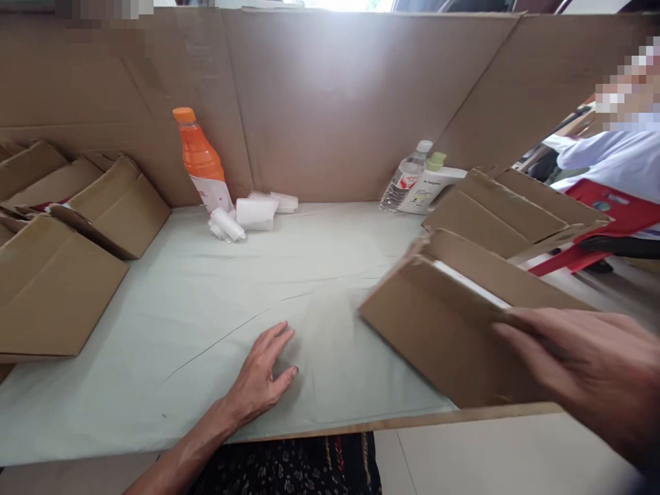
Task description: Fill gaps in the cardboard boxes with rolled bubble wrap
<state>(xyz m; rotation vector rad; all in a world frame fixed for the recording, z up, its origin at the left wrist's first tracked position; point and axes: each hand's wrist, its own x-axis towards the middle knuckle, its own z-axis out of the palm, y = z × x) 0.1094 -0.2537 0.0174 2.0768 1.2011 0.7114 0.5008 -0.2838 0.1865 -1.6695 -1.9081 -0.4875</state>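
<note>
— What have your hands got hold of?

— My right hand (pixel 582 371) is closed over the near top edge of a cardboard box (pixel 443 323), fingers curled along the flap. The box sits tilted at the right side of the table, just by the front edge. It is plain brown corrugated board, matte and creased, and a flat white sheet (pixel 471 285) shows inside its open top.

— And the left?

— My left hand (pixel 262 375) lies flat on the tablecloth (pixel 206 302), palm down, fingers spread a little, holding nothing. The cloth is pale green, smooth, with a few long thin wrinkles running across it.

— What else is on the table?

— More folded brown boxes: a stack on the left (pixel 62 234) and another on the right (pixel 510 210), behind the one I hold. A tall cardboard wall (pixel 330 96) stands along the back. Against it leans an orange bottle (pixel 202 161), plastic, with an orange cap and a white label at the bottom. Just beside it lie small white packets (pixel 255 213), soft and wrapped.

— Any writing?

— A clear bottle (pixel 405 180) with a white cap carries a red-and-white label, and a white bottle (pixel 430 185) with a pale green cap has dark print, but both are too small to read. A person in a white sleeve (pixel 608 161) sits off to the right by a red chair (pixel 613 223).
</note>
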